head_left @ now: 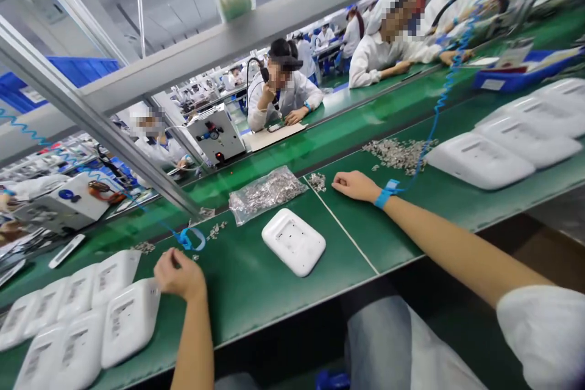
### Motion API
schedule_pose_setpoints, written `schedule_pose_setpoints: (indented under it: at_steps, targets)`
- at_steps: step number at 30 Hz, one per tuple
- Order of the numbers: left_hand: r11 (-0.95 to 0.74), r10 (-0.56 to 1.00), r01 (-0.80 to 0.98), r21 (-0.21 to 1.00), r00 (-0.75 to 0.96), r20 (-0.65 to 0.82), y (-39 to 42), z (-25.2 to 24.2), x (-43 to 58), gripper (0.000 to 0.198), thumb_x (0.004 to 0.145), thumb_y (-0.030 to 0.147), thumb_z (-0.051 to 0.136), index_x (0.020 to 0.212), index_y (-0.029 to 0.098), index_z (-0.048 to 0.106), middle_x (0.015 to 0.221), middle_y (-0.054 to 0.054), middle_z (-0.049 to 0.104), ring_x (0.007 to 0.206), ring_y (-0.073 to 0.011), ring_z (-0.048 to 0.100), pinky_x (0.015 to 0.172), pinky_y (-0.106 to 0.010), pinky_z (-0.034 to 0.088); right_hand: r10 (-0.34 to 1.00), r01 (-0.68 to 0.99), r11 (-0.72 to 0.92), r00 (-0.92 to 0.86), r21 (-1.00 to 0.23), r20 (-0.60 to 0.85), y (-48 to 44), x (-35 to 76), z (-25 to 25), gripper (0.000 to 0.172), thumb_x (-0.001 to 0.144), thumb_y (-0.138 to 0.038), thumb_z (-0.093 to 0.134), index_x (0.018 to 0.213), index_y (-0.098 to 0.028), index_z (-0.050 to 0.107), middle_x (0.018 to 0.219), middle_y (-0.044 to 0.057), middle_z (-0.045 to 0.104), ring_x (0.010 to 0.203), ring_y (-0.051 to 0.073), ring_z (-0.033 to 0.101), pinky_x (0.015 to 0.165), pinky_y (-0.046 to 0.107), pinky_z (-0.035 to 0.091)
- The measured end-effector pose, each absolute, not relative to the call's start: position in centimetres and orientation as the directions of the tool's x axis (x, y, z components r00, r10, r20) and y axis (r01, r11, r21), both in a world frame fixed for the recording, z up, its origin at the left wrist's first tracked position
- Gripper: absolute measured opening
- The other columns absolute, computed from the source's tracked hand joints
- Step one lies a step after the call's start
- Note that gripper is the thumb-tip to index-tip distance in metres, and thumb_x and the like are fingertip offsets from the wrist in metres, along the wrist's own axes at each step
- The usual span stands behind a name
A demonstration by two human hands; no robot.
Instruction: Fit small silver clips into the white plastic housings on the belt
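My left hand (pixel 178 273) rests on the green mat (pixel 247 292), fingers curled in, beside a row of white plastic housings (pixel 82 323); what it holds, if anything, is hidden. My right hand (pixel 355 185), with a blue wrist strap (pixel 386 193), lies knuckles-up with fingers bent next to a small heap of metal parts (pixel 317 181). A single white housing (pixel 294 241) lies between both hands. A clear bag of metal parts (pixel 265 194) sits just behind it.
More white housings (pixel 512 140) line the right side, with a larger pile of loose metal parts (pixel 397 152) near them. A coiled blue cord (pixel 439 97) runs up from my wrist strap. Several people in white coats work across the belt; a grey machine (pixel 216 134) stands there.
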State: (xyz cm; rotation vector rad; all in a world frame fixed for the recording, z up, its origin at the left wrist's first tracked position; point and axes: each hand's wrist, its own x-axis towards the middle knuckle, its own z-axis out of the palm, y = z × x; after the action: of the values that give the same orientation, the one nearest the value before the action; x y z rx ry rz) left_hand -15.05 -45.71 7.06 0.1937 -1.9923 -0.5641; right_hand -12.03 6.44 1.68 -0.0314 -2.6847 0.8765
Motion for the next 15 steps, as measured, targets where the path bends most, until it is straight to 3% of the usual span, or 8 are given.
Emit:
schedule_pose_setpoints:
  at_steps: [5,7,9,12,15]
  targets:
    - [0.828,0.041,0.552,0.103,-0.243,0.969,-39.2,4.4,-13.0,0.014,0.094,0.031,0.066,0.092,0.018,0.072,0.091,-0.009,0.077,0.085,-0.0215,0.074,0.083,-0.036,0.062,0.140,-0.366,0.627,-0.816,-0.688,0.561,1.8,-11.1,5.6,0.029,0.092,-0.046,0.056,0.081,-0.020,0.062,0.066,0.002,0.059,0.061,0.017,0.051,0.061,0.030,0.038]
    - [0.756,0.149,0.654,-0.030,-0.128,0.980,-35.6,4.6,-12.8,0.014,0.095,0.025,0.064,0.103,0.017,0.071,0.097,-0.010,0.078,0.091,-0.0209,0.075,0.085,-0.034,0.061,0.032,-0.548,0.507,-0.759,-0.665,0.650,-2.4,-11.1,7.8,0.028,0.094,-0.047,0.059,0.087,-0.020,0.064,0.077,0.004,0.065,0.068,0.017,0.056,0.065,0.030,0.043]
    - [0.681,0.274,0.718,-0.144,-0.067,0.959,-32.7,5.2,-12.4,0.028,0.096,0.026,0.059,0.121,0.014,0.068,0.114,-0.016,0.075,0.106,-0.0238,0.073,0.091,-0.037,0.059,-0.109,-0.703,0.374,-0.681,-0.604,0.724,-6.8,-11.3,9.2,0.029,0.094,-0.048,0.062,0.093,-0.019,0.066,0.089,0.006,0.067,0.075,0.018,0.058,0.070,0.031,0.047]
    - [0.593,0.398,0.772,-0.230,-0.033,0.917,-30.6,5.3,-11.4,0.045,0.098,0.036,0.049,0.135,0.013,0.061,0.126,-0.018,0.071,0.119,-0.0282,0.067,0.096,-0.042,0.057,-0.165,-0.775,0.152,-0.632,-0.614,0.757,-11.1,-11.4,9.4,0.031,0.095,-0.048,0.063,0.099,-0.018,0.067,0.098,0.008,0.068,0.081,0.018,0.061,0.074,0.032,0.051]
    - [0.589,0.429,0.783,-0.201,-0.091,0.899,-30.7,5.0,-10.5,0.051,0.096,0.042,0.042,0.135,0.015,0.062,0.128,-0.016,0.070,0.121,-0.0291,0.065,0.096,-0.044,0.056,-0.232,-0.689,-0.025,-0.701,-0.724,0.675,-11.9,-10.8,8.0,0.025,0.095,-0.043,0.066,0.098,-0.018,0.068,0.094,0.006,0.070,0.087,0.019,0.066,0.080,0.032,0.054]
